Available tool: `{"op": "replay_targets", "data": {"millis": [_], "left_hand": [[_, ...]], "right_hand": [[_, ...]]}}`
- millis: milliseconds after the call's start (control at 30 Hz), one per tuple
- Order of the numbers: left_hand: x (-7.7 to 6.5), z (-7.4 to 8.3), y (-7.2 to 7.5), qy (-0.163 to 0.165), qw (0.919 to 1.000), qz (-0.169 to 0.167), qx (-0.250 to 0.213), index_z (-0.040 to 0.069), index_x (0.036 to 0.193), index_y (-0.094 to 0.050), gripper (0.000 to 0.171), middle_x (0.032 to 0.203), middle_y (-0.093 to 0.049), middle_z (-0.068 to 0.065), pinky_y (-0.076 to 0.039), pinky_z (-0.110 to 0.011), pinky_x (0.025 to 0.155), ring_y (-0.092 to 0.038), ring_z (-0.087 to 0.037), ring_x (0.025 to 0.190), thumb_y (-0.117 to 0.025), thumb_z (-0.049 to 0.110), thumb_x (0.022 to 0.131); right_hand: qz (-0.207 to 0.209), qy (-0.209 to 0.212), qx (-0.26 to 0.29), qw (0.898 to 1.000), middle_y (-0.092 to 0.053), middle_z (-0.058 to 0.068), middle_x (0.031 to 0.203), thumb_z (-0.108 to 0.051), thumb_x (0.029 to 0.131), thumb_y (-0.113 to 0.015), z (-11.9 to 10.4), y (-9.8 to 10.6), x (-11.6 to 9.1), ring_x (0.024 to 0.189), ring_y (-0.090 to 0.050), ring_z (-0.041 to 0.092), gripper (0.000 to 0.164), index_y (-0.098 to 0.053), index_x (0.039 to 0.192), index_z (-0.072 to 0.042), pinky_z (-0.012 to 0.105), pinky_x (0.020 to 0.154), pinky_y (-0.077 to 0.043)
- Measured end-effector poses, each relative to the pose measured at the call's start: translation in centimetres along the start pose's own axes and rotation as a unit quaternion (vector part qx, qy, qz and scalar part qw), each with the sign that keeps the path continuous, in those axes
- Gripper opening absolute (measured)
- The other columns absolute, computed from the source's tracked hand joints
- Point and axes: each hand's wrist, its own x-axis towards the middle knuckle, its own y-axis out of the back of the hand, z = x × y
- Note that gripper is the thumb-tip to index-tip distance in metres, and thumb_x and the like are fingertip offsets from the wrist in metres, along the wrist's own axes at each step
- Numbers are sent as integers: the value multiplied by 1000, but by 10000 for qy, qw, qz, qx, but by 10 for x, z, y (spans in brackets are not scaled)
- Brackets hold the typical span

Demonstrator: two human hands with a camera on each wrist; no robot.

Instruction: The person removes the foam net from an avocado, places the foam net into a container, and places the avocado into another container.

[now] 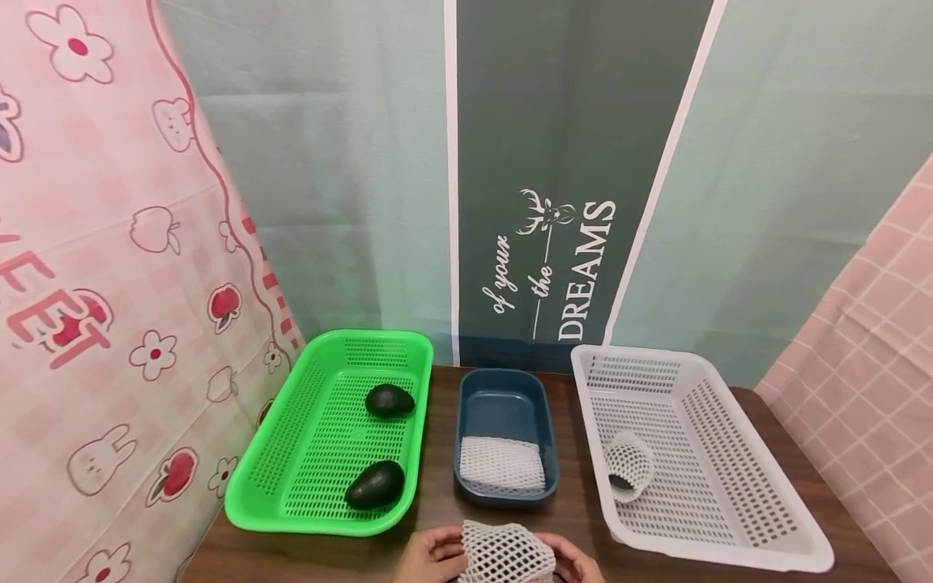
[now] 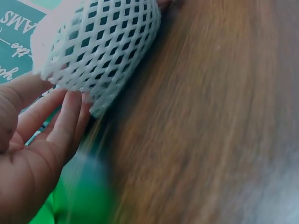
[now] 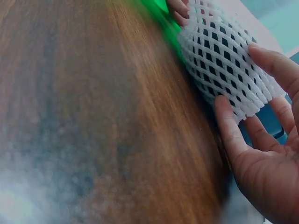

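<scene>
At the near edge of the table, both hands hold a white foam net sleeve [image 1: 506, 554] with something dark showing through its mesh, likely an avocado. My left hand [image 1: 432, 557] pinches one end of the sleeve; in the left wrist view its thumb and fingers [image 2: 70, 114] meet at the open rim. On the other end is my right hand [image 1: 573, 559], with thumb and fingertips [image 3: 223, 105] on opposite sides of the mesh in the right wrist view. Two dark avocados [image 1: 389, 401] lie in the green basket [image 1: 251, 494] on the left.
A blue tray [image 1: 503, 379] in the middle holds flat white foam nets [image 1: 501, 465]. On the right stands a white basket [image 1: 758, 555] with a net-wrapped dark fruit [image 1: 630, 467] against its left wall. Curtains rise behind the brown wooden table [image 1: 568, 522].
</scene>
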Motion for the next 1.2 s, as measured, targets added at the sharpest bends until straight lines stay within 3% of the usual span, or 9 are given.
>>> {"op": "replay_targets", "data": {"millis": [100,233,500,767,900,967,1100,1167,1200], "left_hand": [[3,-5,-2,-7,9997,-83,-236,-22,111,-43,45,99,-60,-15,-47,-28,74,-58,-18,89,-62,-4,75],[10,-13,-4,-385,9972,-367,-534,-25,113,-35,50,100,-58,-14,-45,-25,76,-57,-14,88,-61,-8,73],[15,-15,-10,-439,9930,-730,-824,-20,113,-28,62,99,-57,-7,-44,-26,76,-56,-14,88,-65,-11,65],[14,-11,-11,-256,9877,-1199,-972,-21,120,-30,63,107,-56,-14,-47,-33,76,-56,-22,93,-65,-13,69],[14,-11,-10,-459,9847,-1334,-1027,-22,119,-23,67,105,-58,-14,-46,-31,76,-58,-18,89,-66,-10,69],[13,-10,-10,-549,9856,-1316,-913,-22,116,-25,67,103,-58,-14,-46,-29,75,-58,-16,88,-69,-7,68],[10,-7,-9,-722,9884,-1191,-601,-21,111,-31,61,102,-58,-14,-46,-27,74,-58,-15,87,-71,-3,69],[9,-5,-7,-762,9905,-1071,-393,-18,111,-37,57,102,-59,-14,-46,-26,74,-58,-16,88,-72,0,69],[8,-5,-6,-752,9920,-972,-287,-17,111,-40,56,102,-59,-14,-46,-25,73,-59,-16,88,-73,1,70]], "right_hand": [[-425,261,356,9981,-49,-4,124,24,75,-46,3,4,1,109,-47,11,64,-47,127,-13,24,86,-39],[-579,249,580,9963,-49,-3,124,25,75,-44,5,6,2,109,-48,12,66,-46,128,-14,24,86,-39],[-332,-538,748,9952,-53,-11,117,18,79,-45,-4,3,1,104,-50,8,60,-55,120,-25,22,83,-40],[-272,-295,733,9965,-53,-8,118,20,79,-42,-11,-2,4,105,-49,8,61,-54,122,-23,23,83,-40],[491,-441,183,9977,-59,-3,107,18,77,-51,-13,-10,3,95,-55,11,53,-58,113,-20,25,78,-44],[1280,-1084,-27,9858,-63,1,97,11,76,-59,-15,-16,3,86,-59,14,39,-62,103,-18,27,72,-48],[2764,-2461,269,9286,-64,10,85,-5,70,-72,-19,-20,1,76,-61,22,25,-64,93,-8,36,64,-51],[3265,-2775,401,9026,-64,14,85,-9,67,-75,-20,-18,0,75,-62,25,30,-63,94,-3,38,64,-51],[3420,-2813,349,8959,-63,15,85,-9,66,-76,-20,-17,-1,75,-62,26,33,-62,95,-1,39,64,-51]]}}
